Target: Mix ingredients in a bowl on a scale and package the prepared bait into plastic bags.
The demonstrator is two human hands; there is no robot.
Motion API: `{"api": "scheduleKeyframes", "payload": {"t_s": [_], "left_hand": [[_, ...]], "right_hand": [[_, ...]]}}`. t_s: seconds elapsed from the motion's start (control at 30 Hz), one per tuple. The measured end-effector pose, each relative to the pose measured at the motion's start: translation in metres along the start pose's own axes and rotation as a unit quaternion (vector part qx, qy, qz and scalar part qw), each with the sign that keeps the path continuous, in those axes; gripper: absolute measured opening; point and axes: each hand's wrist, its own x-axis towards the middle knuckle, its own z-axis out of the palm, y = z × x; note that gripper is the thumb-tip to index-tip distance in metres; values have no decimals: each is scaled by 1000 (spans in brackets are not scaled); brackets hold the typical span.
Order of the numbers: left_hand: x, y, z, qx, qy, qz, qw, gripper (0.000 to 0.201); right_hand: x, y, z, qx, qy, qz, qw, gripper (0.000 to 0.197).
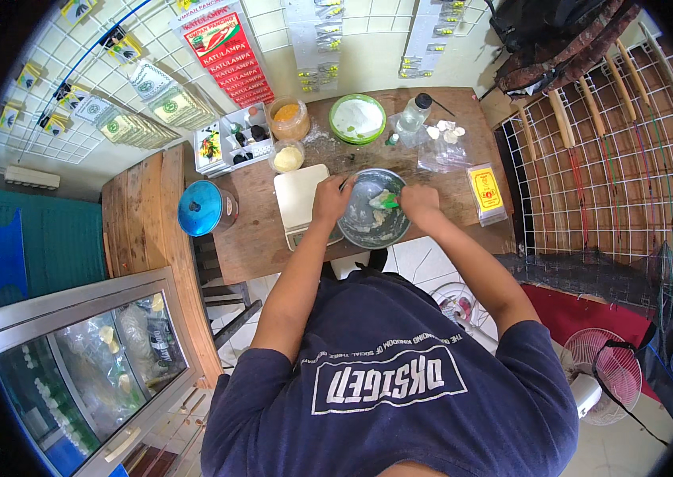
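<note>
A grey mixing bowl [362, 232] stands at the table's near edge, with pale, doughy residue smeared inside it. My left hand [332, 199] is closed on the bowl's left rim. In my right hand [421, 203] is a green spatula [385, 200], its blade down inside the bowl with some pale mixture against it. My right fingers are wrapped round its handle at the bowl's right rim. Just left of the bowl lies a white, flat kitchen scale [295, 196], partly under my left forearm.
Behind the bowl are a green bowl [357, 141] of white powder, an orange-filled tub [289, 121], a pale-powder tub [287, 157] and a black-capped bottle [413, 118]. A yellow-labelled packet [487, 193] lies right. A blue-lidded pot [200, 207] stands left, near a white organizer [211, 149].
</note>
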Motion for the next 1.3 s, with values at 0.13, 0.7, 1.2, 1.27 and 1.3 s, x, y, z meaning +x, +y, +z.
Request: {"api": "scheduleKeyframes", "payload": {"t_s": [0.13, 0.7, 1.2, 1.27, 1.3], "left_hand": [[-3, -5, 9, -33, 65, 31, 997, 37], [2, -2, 6, -27, 34, 43, 998, 40], [-3, -7, 8, -6, 56, 54, 997, 39], [-2, -5, 6, -5, 36, 51, 998, 39], [-2, -4, 5, -5, 27, 50, 998, 38]], "right_hand": [[-12, -7, 23, -29, 20, -38, 999, 30], [-35, -27, -17, 67, -23, -9, 997, 36], [-11, -9, 18, 111, -60, 55, 991, 31], [-12, -3, 32, 134, -95, 32, 986, 32], [-10, 2, 36, 157, -107, 22, 982, 31]]}}
